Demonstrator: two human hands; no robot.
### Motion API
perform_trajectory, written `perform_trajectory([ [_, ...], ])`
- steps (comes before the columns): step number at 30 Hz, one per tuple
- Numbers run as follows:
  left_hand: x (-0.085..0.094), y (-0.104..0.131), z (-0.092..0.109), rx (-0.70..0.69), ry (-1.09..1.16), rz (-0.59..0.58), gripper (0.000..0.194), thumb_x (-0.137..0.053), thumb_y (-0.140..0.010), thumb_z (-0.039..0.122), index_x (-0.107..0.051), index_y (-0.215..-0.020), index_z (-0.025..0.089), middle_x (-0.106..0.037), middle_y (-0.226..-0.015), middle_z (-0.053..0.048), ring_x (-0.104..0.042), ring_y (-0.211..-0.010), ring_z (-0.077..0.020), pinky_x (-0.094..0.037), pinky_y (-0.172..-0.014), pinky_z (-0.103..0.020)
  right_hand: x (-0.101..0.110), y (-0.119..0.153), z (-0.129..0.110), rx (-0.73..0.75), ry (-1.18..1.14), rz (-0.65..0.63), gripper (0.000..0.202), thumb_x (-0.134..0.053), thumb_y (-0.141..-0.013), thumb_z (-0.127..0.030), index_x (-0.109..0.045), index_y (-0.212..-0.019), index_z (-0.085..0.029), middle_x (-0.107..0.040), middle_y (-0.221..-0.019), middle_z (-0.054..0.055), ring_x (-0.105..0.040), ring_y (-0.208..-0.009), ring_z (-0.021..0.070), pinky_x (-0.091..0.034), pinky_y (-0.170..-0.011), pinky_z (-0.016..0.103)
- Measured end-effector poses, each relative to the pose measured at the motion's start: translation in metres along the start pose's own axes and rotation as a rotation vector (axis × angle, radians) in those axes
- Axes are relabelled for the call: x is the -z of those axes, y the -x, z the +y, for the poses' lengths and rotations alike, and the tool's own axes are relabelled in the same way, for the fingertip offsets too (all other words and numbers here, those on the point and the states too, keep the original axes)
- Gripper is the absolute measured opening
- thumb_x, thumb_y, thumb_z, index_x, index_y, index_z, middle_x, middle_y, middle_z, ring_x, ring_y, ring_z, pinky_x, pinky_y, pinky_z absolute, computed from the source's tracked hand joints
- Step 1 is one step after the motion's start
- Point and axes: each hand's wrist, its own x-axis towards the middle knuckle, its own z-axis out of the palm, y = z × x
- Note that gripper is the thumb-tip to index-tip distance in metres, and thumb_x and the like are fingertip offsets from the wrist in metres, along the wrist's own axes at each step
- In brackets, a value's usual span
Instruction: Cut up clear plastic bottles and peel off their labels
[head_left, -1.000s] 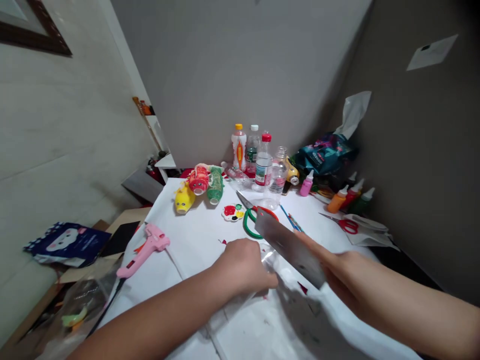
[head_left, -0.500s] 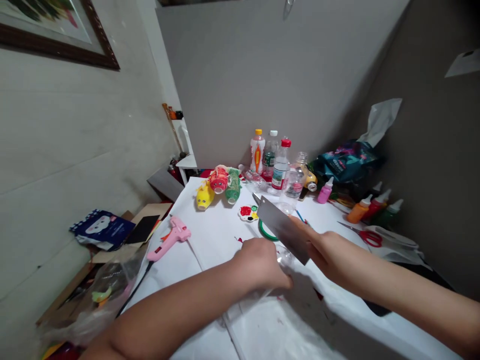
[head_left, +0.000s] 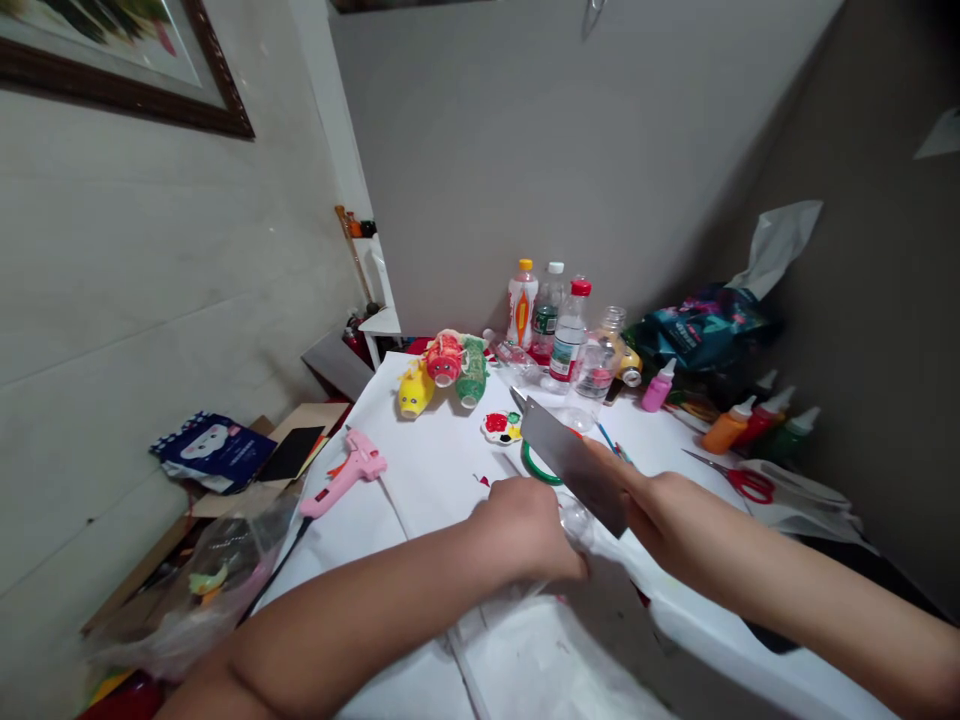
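Note:
My left hand (head_left: 529, 530) is closed around a clear plastic bottle (head_left: 576, 518) lying near the front of the table. Much of the bottle is hidden by the hand. Just to its right, my right hand (head_left: 630, 490) grips a cleaver (head_left: 570, 462), whose broad grey blade slants down toward the bottle. I cannot tell whether the blade touches the plastic. Behind the blade lie a green tape roll (head_left: 538, 465) and a small paint palette (head_left: 501, 427) with red, green, yellow and black paint.
A pink glue gun (head_left: 349, 475) rests at the left edge. Yellow, red and green bottle figures (head_left: 444, 360) stand at the back, beside several drink bottles (head_left: 566, 345). Red-handled scissors (head_left: 750, 485), paint bottles (head_left: 726, 425) and a tissue pack (head_left: 701, 325) are on the right.
The whole view has shifted slightly, so things appear a little farther right. Both hands keep their holds on the bottle and cleaver, with almost no movement between them.

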Motion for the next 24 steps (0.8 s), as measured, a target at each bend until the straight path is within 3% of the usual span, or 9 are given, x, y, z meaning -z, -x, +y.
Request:
perform_trajectory([
  [3,0.000,0.001,0.000,0.006,-0.006,0.007,0.059,-0.067,-0.050,0.060,-0.073,-0.090,0.018,-0.074,-0.093,-0.018,-0.070,-0.088,-0.0375,-0.057,-0.063,-0.039,-0.004,0.005,0.012,0.027,-0.134,0.026,0.068,-0.035,-0.093,-0.015,-0.020,-0.159,-0.017,-0.054,-0.058,-0.002,-0.046,-0.044,0.0147,-0.029,-0.046,0.023],
  [7,-0.001,0.001,0.001,-0.013,-0.013,0.004,0.058,-0.066,-0.051,0.062,-0.072,-0.090,0.019,-0.073,-0.095,-0.016,-0.068,-0.093,-0.0372,-0.057,-0.068,-0.039,-0.013,0.049,0.038,0.002,-0.198,0.029,0.065,-0.034,-0.097,-0.024,-0.015,-0.159,-0.026,-0.055,-0.056,-0.002,-0.048,-0.045,0.0159,-0.033,-0.046,0.022],
  [9,-0.001,0.000,0.002,-0.014,-0.021,0.004,0.057,-0.066,-0.052,0.060,-0.072,-0.091,0.019,-0.073,-0.095,-0.016,-0.068,-0.093,-0.0371,-0.057,-0.069,-0.039,-0.011,0.062,0.039,-0.030,-0.160,0.022,0.066,-0.035,-0.096,-0.022,-0.015,-0.159,-0.029,-0.052,-0.054,-0.002,-0.045,-0.043,0.0154,-0.031,-0.046,0.023],
  [11,-0.002,-0.002,0.002,-0.008,-0.030,0.009,0.056,-0.067,-0.052,0.057,-0.072,-0.092,0.019,-0.073,-0.096,-0.017,-0.068,-0.093,-0.0376,-0.057,-0.068,-0.040,-0.004,0.058,0.029,-0.050,-0.119,-0.009,0.067,-0.035,-0.095,-0.017,-0.017,-0.159,-0.028,-0.049,-0.054,-0.003,-0.042,-0.042,0.0145,-0.026,-0.046,0.023],
  [16,0.001,-0.004,0.004,0.003,-0.046,0.022,0.057,-0.068,-0.050,0.056,-0.073,-0.094,0.019,-0.075,-0.098,-0.017,-0.071,-0.091,-0.0364,-0.055,-0.066,-0.037,0.020,0.002,-0.007,0.022,-0.012,-0.068,0.071,-0.042,-0.090,-0.011,-0.022,-0.158,-0.015,-0.053,-0.063,-0.001,-0.036,-0.045,0.0122,-0.022,-0.045,0.024],
  [18,0.002,-0.004,0.004,0.011,-0.050,0.022,0.061,-0.068,-0.049,0.059,-0.073,-0.095,0.019,-0.075,-0.098,-0.018,-0.071,-0.090,-0.0369,-0.055,-0.064,-0.036,0.023,-0.009,-0.013,0.033,0.047,-0.070,0.076,-0.044,-0.087,-0.008,-0.019,-0.158,-0.013,-0.056,-0.064,0.000,-0.036,-0.045,0.0124,-0.021,-0.044,0.025],
  [21,0.003,-0.004,0.004,0.002,-0.047,0.024,0.060,-0.069,-0.048,0.059,-0.073,-0.093,0.020,-0.075,-0.098,-0.016,-0.071,-0.090,-0.0356,-0.054,-0.062,-0.034,0.020,0.007,-0.007,0.015,0.093,-0.074,0.083,-0.046,-0.084,-0.006,-0.014,-0.159,-0.016,-0.055,-0.060,-0.002,-0.038,-0.044,0.0133,-0.020,-0.043,0.025],
  [24,0.002,-0.004,0.002,-0.021,-0.040,0.036,0.052,-0.067,-0.051,0.057,-0.073,-0.088,0.020,-0.075,-0.096,-0.014,-0.070,-0.089,-0.0340,-0.054,-0.064,-0.034,0.012,0.045,0.014,-0.011,0.030,-0.029,0.077,-0.043,-0.088,-0.008,-0.017,-0.159,-0.026,-0.056,-0.057,-0.004,-0.045,-0.042,0.0137,-0.024,-0.041,0.023],
])
